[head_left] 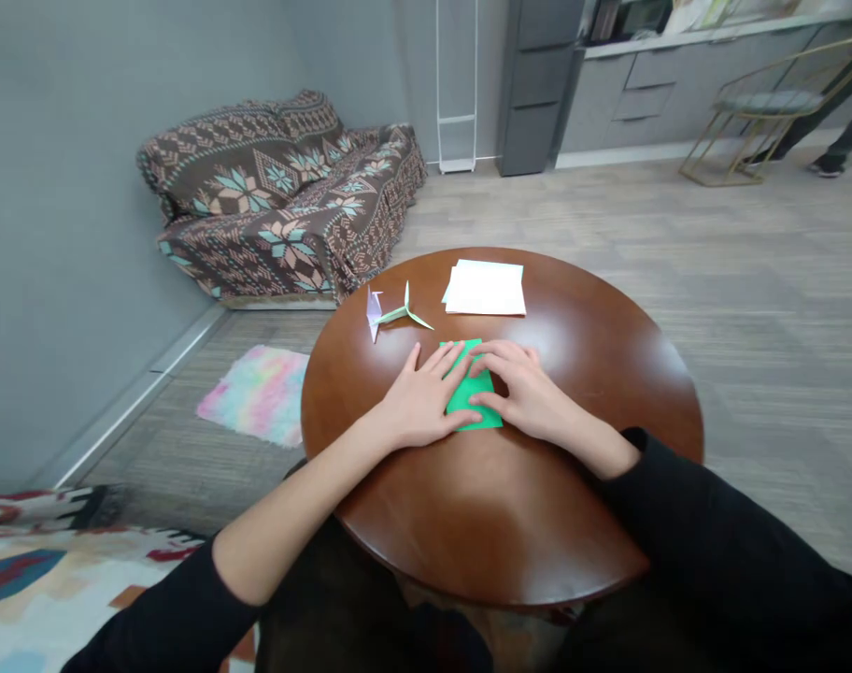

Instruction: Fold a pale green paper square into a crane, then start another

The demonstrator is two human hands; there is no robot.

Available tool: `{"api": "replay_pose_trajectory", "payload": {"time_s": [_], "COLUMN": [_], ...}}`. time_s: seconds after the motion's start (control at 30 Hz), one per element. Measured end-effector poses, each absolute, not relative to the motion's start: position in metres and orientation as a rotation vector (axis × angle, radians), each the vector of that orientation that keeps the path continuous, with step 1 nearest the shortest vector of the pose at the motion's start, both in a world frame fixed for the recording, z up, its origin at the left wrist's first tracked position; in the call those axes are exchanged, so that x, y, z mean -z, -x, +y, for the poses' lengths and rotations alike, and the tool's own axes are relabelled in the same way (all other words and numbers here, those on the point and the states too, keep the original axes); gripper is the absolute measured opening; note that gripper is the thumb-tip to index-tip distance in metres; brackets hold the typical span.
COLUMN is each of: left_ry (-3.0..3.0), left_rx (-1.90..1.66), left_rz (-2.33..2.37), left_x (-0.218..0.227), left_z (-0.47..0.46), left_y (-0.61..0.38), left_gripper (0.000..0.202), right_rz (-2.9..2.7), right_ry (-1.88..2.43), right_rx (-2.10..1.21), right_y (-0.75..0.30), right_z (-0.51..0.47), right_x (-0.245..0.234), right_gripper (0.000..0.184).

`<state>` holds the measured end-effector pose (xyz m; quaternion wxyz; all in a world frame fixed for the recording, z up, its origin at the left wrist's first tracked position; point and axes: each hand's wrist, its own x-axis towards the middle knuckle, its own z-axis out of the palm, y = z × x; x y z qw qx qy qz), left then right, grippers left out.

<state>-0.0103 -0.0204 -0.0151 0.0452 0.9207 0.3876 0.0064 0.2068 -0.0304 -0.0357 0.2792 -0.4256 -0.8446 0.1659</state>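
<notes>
A green sheet of paper (468,396) lies on the round brown table (482,523) in front of me, partly covered by both hands. Flat on its left side rests my left hand (424,400), fingers spread and thumb along the lower part. My right hand (528,391) arches over the right edge, its fingers bent, with the fingertips and thumb apart and at the paper. Whether the sheet is folded is hard to make out. Beyond my left hand stand a purple folded-paper piece (373,314) and a pale green folded-paper piece (405,309), close together.
Toward the table's far edge sits a stack of white paper (486,289). A patterned covered sofa (286,201) and a pastel fluffy mat (262,393) are beyond on the left. At the far right, a person's legs (818,117) show near a gold-framed chair (769,103).
</notes>
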Motion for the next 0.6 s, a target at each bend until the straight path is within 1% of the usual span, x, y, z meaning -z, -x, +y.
{"api": "replay_pose_trajectory", "payload": {"time_s": [0.1,0.17,0.37,0.6], "left_ry": [-2.807,-2.804,-2.792,-2.705], "left_rx": [-0.016,-0.015,-0.104,-0.354], "left_rz": [1.184,1.169,1.134,1.19], "left_x": [0.015,0.016,0.017,0.013], "left_z": [-0.019,-0.019,-0.021,-0.032], "left_y": [0.011,0.012,0.019,0.031], "left_gripper": [0.092,0.091,0.068,0.073], "right_rz": [-2.246,-2.245,-2.276,-2.292], "right_ry": [1.194,1.225,1.241,1.237], "right_rx": [-0.502,-0.496,-0.473,-0.465], "right_y": [-0.205,-0.205,-0.206,-0.207], "right_z": [-0.028,-0.027,-0.03,-0.03], "right_x": [0.042,0.043,0.04,0.039], "right_gripper": [0.027,0.028,0.026,0.028]}}
